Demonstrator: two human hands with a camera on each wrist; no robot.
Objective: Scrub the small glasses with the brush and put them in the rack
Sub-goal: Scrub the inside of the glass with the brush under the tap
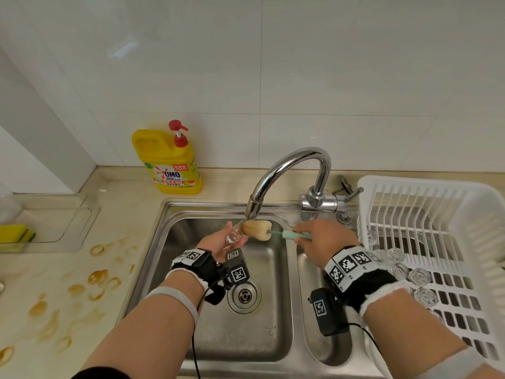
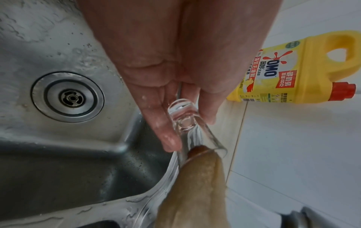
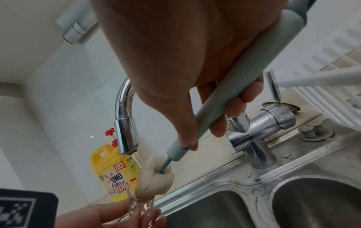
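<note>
My left hand point(image 1: 218, 243) pinches a small clear glass point(image 1: 234, 236) between thumb and fingers, tilted on its side over the left sink basin under the faucet spout point(image 1: 254, 212). My right hand point(image 1: 322, 239) grips the green handle of the brush point(image 1: 296, 235). Its beige sponge head point(image 1: 257, 229) sits at the mouth of the glass. In the left wrist view the sponge tip point(image 2: 197, 185) just enters the glass point(image 2: 187, 123). In the right wrist view water runs from the spout onto the sponge point(image 3: 154, 177). Several washed small glasses point(image 1: 418, 276) lie in the white rack point(image 1: 437, 214).
A yellow detergent bottle point(image 1: 169, 162) stands on the counter behind the sink. The faucet's lever point(image 1: 352, 194) is between my right hand and the rack. A yellow sponge point(image 1: 16, 236) lies in a clear tray at far left. The stained counter lies to the left, and the drain point(image 1: 244, 295) is below my left wrist.
</note>
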